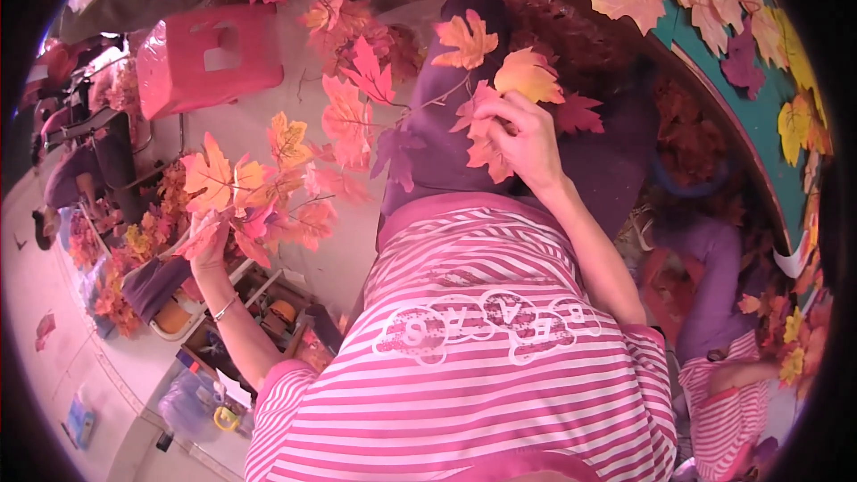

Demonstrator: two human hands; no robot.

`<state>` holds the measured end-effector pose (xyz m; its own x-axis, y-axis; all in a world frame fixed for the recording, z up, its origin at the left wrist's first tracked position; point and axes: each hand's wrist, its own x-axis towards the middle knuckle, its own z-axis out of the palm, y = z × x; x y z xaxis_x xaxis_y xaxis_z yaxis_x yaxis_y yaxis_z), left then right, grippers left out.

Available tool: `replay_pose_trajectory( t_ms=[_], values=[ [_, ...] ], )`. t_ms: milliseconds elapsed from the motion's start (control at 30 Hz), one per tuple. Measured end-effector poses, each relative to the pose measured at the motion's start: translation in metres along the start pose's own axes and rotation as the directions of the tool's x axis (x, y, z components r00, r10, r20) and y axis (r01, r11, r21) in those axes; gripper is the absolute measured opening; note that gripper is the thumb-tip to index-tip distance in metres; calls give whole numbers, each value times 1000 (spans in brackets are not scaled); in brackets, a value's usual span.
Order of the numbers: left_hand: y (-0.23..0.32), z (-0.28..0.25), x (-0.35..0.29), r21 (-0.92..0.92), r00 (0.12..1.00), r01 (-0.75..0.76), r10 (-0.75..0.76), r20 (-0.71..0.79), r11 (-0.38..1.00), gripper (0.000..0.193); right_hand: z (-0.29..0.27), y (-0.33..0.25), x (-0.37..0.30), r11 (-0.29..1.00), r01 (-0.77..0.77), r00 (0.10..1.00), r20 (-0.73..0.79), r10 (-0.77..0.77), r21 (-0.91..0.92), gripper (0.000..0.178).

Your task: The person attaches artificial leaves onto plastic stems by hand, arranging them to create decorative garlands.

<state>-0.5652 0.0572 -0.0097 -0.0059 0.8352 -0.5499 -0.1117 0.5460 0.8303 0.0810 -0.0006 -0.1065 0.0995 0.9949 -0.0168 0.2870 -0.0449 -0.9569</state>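
Observation:
An artificial maple leaf garland point(344, 120) in orange, pink and yellow stretches across my lap from one hand to the other. At the left end, my left hand point(207, 236) is closed round it among clustered leaves, which partly cover the fingers. My right hand point(527, 136) rests above my thighs, thumb and fingers pinched on an orange-pink maple leaf point(486, 152) at the garland's right end. Just beyond those fingers are a yellow leaf point(531, 76) and an orange leaf point(465, 40). The exact spot pinched is hidden by the hand.
A green tabletop point(714, 94) with loose maple leaves curves along the upper right. Beyond my left arm stands a pink plastic stool point(210, 58). A drawer box point(277, 312) and a plastic bag point(189, 403) lie lower left. Another person in a striped shirt point(728, 402) is at the right.

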Motion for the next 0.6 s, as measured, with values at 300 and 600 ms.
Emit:
replay_pose_trajectory(
  t_ms=[300, 600],
  values=[
    [-6, 37, -12, 160, 1000, 3, -1, -11, 987, 40, -32, 17, -16, 941, 52, 998, -8, -58, -335, 20],
    [-13, 101, -25, 182, 993, 94, -104, 49, 979, 38, -36, 31, -23, 904, 19, 999, -19, -29, -428, 17]
  ],
)
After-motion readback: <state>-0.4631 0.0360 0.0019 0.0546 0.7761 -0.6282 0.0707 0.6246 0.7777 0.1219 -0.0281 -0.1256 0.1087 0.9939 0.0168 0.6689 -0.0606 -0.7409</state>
